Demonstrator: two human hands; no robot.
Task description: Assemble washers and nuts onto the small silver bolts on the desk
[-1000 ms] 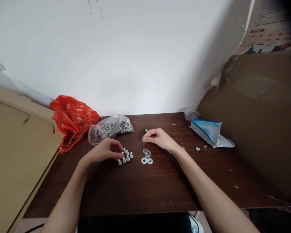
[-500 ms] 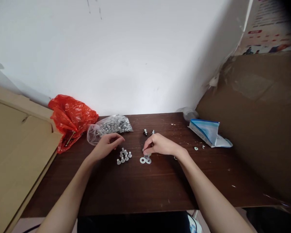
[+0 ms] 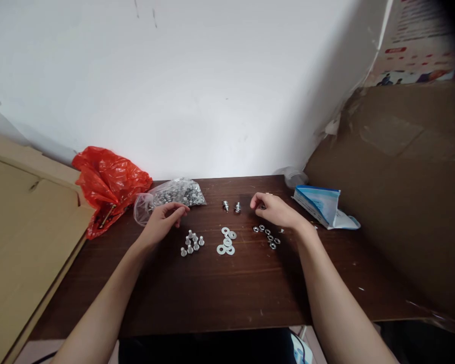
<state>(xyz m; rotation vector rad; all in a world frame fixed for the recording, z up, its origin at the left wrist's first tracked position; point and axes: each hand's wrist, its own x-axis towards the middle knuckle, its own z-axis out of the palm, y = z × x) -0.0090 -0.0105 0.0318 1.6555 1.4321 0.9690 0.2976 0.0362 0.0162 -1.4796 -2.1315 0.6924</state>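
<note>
My left hand (image 3: 162, 222) hovers beside a clear bag of small metal hardware (image 3: 184, 193), thumb and forefinger pinched together; what they hold, if anything, is hidden. Just to its right several silver bolts (image 3: 190, 248) stand on their heads. Several flat washers (image 3: 227, 242) lie partly overlapping at mid-table. My right hand (image 3: 275, 208) is above the table behind a group of hex nuts (image 3: 270, 238). Its thumb and forefinger are curved and apart, with a small metal piece visible behind them. Two bolts with parts fitted on, one assembled bolt (image 3: 225, 206) and another assembled bolt (image 3: 237, 208), rest farther back.
A red plastic bag (image 3: 111, 184) lies at the back left beside cardboard (image 3: 34, 242). On the right are a blue-and-white packet (image 3: 318, 205), a clear plastic cup-like item (image 3: 296, 178) and a large cardboard box (image 3: 398, 192). A white wall (image 3: 212, 91) stands behind the table.
My right hand has left the washers and moved right and back, past the nuts. The whole washer group and the nuts are now uncovered. My left hand has barely moved.
</note>
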